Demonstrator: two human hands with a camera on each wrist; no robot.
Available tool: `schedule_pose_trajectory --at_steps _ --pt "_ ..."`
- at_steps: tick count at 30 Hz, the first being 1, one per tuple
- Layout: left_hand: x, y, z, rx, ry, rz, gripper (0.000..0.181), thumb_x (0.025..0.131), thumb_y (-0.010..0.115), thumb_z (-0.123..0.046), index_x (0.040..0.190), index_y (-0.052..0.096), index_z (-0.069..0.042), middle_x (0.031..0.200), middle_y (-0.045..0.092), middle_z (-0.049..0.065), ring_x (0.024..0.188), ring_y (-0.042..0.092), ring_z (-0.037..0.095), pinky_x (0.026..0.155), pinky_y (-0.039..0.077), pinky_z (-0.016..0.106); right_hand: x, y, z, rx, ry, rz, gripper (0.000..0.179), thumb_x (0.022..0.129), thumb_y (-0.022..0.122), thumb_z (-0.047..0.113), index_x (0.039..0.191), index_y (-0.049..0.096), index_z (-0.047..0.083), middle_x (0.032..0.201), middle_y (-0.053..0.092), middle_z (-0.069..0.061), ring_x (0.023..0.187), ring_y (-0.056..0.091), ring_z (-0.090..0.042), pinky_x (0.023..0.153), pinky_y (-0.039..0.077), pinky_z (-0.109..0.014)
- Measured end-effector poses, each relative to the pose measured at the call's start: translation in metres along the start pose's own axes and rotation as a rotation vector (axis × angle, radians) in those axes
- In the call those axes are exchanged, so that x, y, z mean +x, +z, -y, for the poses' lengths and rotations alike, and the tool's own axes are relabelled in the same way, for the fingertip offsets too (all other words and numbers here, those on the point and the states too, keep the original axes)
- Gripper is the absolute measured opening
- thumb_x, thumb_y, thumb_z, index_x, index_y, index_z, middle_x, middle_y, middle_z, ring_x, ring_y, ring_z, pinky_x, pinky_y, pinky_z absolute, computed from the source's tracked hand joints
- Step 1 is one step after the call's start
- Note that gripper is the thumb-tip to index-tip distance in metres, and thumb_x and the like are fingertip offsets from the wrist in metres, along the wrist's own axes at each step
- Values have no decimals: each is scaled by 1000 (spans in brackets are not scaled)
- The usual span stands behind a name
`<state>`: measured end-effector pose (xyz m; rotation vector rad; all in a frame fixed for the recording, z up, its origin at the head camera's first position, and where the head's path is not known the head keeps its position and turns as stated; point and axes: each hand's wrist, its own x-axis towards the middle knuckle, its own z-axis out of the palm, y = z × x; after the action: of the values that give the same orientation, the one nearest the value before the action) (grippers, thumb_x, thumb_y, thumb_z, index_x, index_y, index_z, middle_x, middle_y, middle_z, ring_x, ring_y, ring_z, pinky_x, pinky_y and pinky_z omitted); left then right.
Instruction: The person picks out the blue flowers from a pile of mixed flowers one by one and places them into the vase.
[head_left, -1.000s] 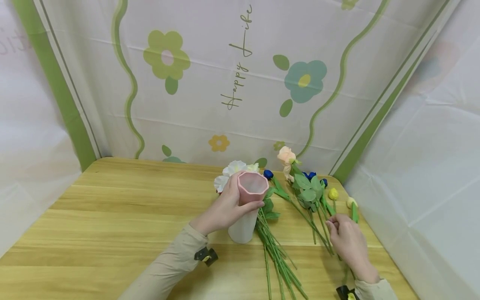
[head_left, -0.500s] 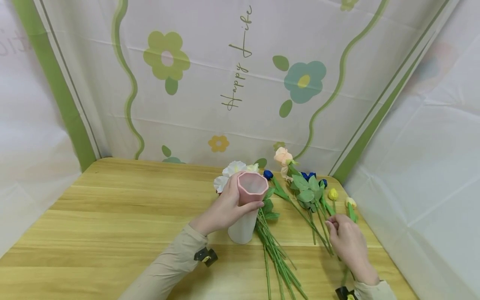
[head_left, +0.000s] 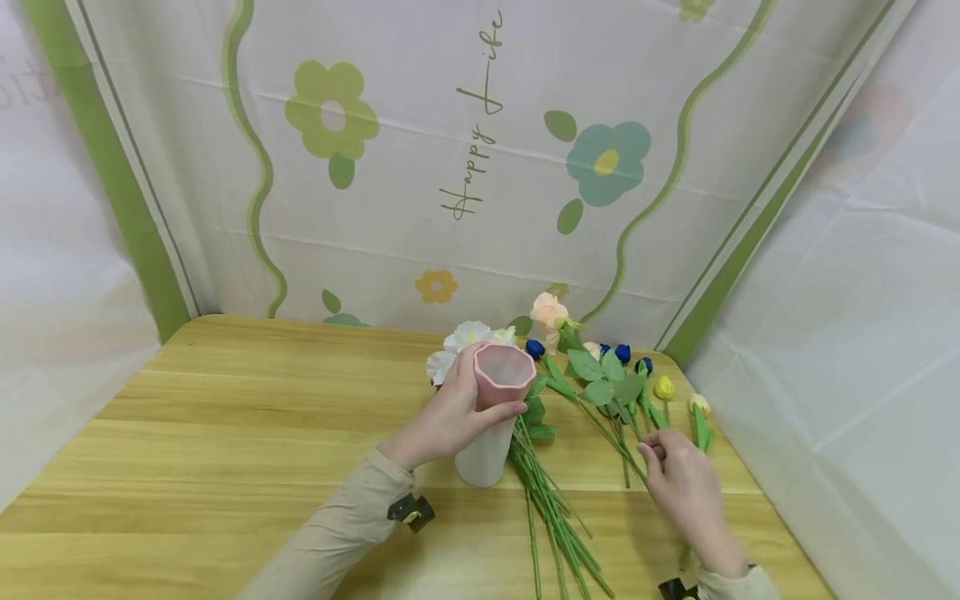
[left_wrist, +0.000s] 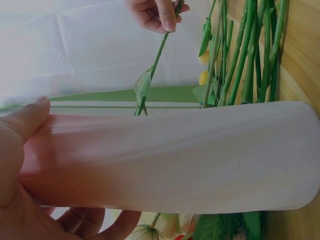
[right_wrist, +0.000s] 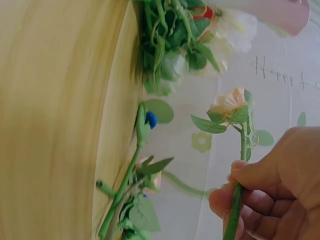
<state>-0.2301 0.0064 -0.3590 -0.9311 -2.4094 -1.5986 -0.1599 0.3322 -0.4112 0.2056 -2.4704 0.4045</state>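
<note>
My left hand [head_left: 450,417] grips a tall vase [head_left: 482,458], pink at its faceted rim and fading to white below, fingers and thumb around the upper part. The vase stands slightly tilted on the table, its mouth facing me. To the right, my right hand [head_left: 686,487] pinches the green stem of a peach rose [head_left: 550,310] between thumb and fingers. In the right wrist view the rose head [right_wrist: 229,106] rises above the hand, green leaves beneath its petals. Several long green stems [head_left: 551,512] lie beside the vase, their white flowers [head_left: 468,335] partly hidden behind it.
Blue flowers [head_left: 622,354], a yellow tulip [head_left: 664,387] and a pale yellow tulip [head_left: 699,405] lie along the right side of the wooden table [head_left: 225,450]. A printed curtain [head_left: 405,167] hangs behind, with a white sheet [head_left: 847,333] at right.
My right hand has moved a little to the left, carrying the peach rose leftward toward the vase. The left hand and vase have stayed in place.
</note>
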Motion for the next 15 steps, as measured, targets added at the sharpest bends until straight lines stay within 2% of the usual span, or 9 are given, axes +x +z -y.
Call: schedule_pose_trajectory --at_steps 4,15 --pt "0 0 0 6 -5 1 88 86 77 -40 146 25 -3 131 45 9 116 48 21 93 46 39 -2 2 9 22 -10 12 12 81 75 -5 81 66 2 71 55 1 58 48 -8 47 43 -24" --pt "-1 0 0 9 -17 -2 88 85 78 -41 145 25 -4 130 45 9 116 48 22 93 45 39 -5 0 34 70 -91 -23 17 77 79 -8 81 66 3 70 54 4 56 46 -4 46 41 -22"
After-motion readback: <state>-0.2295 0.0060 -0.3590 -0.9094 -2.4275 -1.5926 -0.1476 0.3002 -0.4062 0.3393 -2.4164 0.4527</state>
